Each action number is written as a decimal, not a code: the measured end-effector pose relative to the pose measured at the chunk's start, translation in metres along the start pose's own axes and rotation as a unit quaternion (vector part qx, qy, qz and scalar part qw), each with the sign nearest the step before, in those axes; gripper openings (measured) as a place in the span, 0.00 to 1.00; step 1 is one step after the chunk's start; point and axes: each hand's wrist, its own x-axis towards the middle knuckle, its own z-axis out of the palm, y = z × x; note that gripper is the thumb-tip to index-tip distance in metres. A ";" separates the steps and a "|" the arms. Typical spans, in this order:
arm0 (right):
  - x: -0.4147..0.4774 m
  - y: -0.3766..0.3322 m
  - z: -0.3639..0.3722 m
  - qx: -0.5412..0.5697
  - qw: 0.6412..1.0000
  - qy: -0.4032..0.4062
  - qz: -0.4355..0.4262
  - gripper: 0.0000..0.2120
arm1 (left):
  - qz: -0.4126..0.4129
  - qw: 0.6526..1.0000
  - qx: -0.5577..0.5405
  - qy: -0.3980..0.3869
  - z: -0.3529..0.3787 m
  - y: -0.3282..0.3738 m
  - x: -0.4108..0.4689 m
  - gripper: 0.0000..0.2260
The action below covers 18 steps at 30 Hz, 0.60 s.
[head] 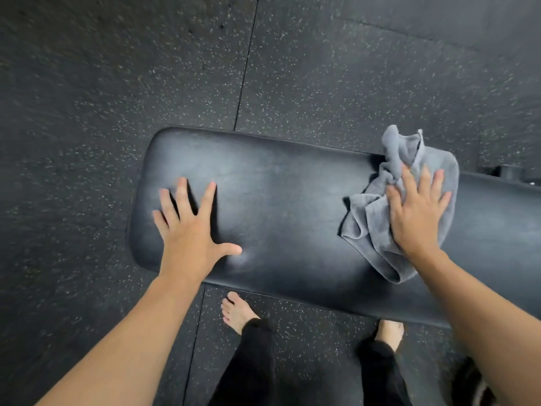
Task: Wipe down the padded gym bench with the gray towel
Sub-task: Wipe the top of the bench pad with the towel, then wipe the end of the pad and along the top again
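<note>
A black padded gym bench [278, 206] runs from the left-centre of the head view to the right edge. A crumpled gray towel [369, 221] lies on its right part, bunched up toward the far edge. My right hand [415, 212] presses flat on top of the towel, fingers spread, palm down. My left hand [190, 227] rests flat on the bare pad near the bench's left end, fingers spread wide and holding nothing. Faint dull smears show on the pad between the hands.
Dark speckled rubber floor tiles [117, 83] surround the bench. My bare feet [237, 312] and black trouser legs stand at the near edge of the bench. A small black part [510, 171] pokes out behind the bench at far right.
</note>
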 end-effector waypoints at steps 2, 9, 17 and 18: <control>-0.008 -0.026 0.007 0.004 0.999 0.017 0.027 0.28 | 0.012 1.000 0.012 0.014 -0.006 -0.005 0.000 0.56; -0.046 -0.225 0.059 -0.006 0.988 0.024 -0.150 0.24 | 0.030 0.972 -0.186 0.142 -0.037 -0.055 -0.007 0.20; -0.086 -0.361 0.090 -0.018 0.949 -0.031 -0.314 0.24 | -0.009 0.962 -0.204 0.180 -0.068 -0.123 -0.029 0.17; -0.103 -0.356 0.091 -0.024 0.941 -0.035 -0.336 0.24 | -0.010 0.963 -0.204 0.179 -0.069 -0.125 -0.030 0.17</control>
